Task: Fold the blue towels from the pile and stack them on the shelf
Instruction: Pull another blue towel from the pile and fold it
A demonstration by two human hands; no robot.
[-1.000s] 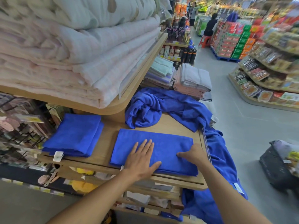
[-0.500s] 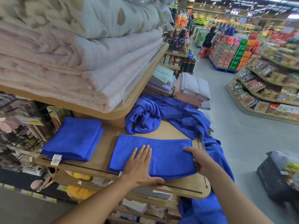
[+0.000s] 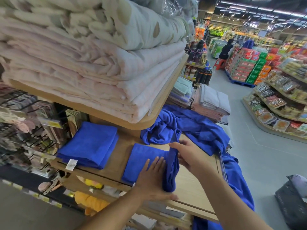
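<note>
Left hand [image 3: 153, 179] presses flat on the blue towel [image 3: 142, 161] while right hand [image 3: 186, 155] grips its lifted end.

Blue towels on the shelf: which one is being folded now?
The middle towel: left hand presses it, right hand pinches its raised end. The tagged towel lies folded; the pile is crumpled.

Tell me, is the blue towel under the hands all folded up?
Mid-fold. The right hand grips the blue towel's right end, raised off the shelf, while the left hand presses the flat part down.
</note>
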